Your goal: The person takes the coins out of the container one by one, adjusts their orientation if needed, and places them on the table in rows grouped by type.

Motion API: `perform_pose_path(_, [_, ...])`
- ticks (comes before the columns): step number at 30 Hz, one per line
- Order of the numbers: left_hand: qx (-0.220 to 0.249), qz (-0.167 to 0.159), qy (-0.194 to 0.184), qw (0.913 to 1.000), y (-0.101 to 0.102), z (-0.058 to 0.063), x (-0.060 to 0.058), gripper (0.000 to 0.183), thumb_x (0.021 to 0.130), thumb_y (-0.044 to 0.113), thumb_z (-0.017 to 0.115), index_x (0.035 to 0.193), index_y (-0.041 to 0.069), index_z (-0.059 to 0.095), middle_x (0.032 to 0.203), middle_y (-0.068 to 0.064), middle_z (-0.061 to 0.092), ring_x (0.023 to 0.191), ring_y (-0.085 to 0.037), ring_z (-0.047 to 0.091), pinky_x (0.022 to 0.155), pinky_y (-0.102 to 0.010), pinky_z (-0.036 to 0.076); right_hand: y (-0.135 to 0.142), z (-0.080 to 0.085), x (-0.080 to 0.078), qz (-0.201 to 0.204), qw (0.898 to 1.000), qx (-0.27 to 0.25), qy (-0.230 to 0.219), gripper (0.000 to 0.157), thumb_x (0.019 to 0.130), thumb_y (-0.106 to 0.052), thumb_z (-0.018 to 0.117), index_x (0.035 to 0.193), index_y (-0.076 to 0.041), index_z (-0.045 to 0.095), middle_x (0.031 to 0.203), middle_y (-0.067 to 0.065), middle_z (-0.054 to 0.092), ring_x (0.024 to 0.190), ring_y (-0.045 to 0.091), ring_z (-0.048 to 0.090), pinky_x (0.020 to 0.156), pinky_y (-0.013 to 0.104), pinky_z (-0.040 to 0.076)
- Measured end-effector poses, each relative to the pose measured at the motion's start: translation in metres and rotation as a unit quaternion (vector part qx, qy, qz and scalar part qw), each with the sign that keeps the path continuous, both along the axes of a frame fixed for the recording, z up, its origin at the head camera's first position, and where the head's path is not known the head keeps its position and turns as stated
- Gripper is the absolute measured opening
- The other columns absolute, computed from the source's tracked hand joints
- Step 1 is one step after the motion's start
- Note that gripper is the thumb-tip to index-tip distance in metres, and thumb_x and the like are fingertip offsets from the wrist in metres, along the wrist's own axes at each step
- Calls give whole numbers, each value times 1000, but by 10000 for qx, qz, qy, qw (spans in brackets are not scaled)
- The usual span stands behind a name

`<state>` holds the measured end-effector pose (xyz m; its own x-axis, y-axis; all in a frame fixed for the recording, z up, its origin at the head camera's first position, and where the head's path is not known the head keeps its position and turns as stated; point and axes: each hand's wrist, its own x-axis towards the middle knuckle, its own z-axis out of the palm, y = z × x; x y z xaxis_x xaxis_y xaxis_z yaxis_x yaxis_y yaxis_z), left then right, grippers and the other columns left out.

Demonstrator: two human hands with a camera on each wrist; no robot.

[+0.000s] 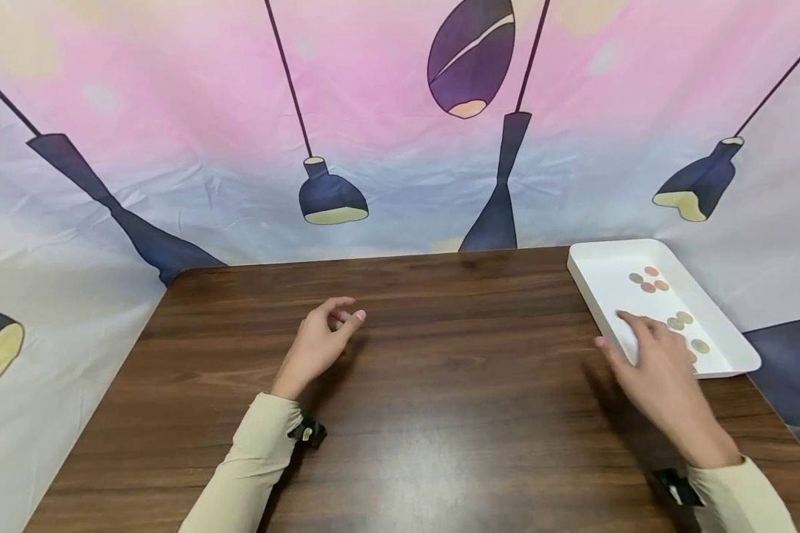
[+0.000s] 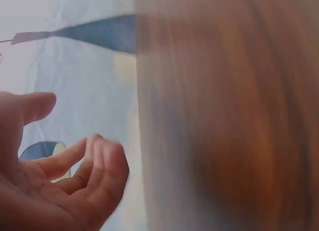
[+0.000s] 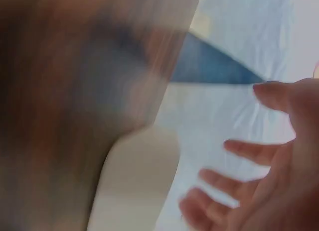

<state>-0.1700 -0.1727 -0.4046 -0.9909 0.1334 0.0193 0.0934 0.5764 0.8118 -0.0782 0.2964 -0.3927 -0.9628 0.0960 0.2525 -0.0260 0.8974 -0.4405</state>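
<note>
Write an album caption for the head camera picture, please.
Right hand over a white tray of coins, left hand above the brown table.

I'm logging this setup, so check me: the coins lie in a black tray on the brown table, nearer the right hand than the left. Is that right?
Not quite: the tray is white, not black, as the head view shows. The coins lie in it on the brown table, nearer the right hand than the left hand.
</note>
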Motion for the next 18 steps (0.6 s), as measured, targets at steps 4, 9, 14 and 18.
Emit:
perform_pose_path(4, [1320,-204,-518,9897,11,0,0,45,109,26,62,142,-5,58,116,-26,67,87,-35,70,69,-36,64,33,-1,13,-928,9935,86,-651,75,107,-45,54,153,12,35,147,53,22,126,74,26,86,79,33])
perform_pose_path(9, [2345,-188,-1218,9643,30,-4,4,40,110,16,58,140,-10,57,128,-30,64,107,-38,69,81,-37,64,62,-6,18,-2018,9674,-1054,-1112,86,104,-38,53,160,13,11,158,41,-12,143,66,3,103,82,29])
perform_pose_path(14, [2739,-222,-1624,9477,50,-5,6,38,110,14,56,141,-9,57,130,-30,65,108,-33,70,86,-36,63,74,-7,15,-2964,9146,-2515,-1111,89,105,-39,46,165,3,-5,161,31,-20,152,58,0,125,67,14])
perform_pose_path(18, [2958,-239,-1750,9388,62,-6,7,37,110,13,57,140,-8,59,125,-28,66,101,-24,71,86,-35,63,78,-10,13,-3549,8704,-3232,-1101,89,106,-44,40,165,-5,-14,166,28,-19,155,52,10,128,56,16])
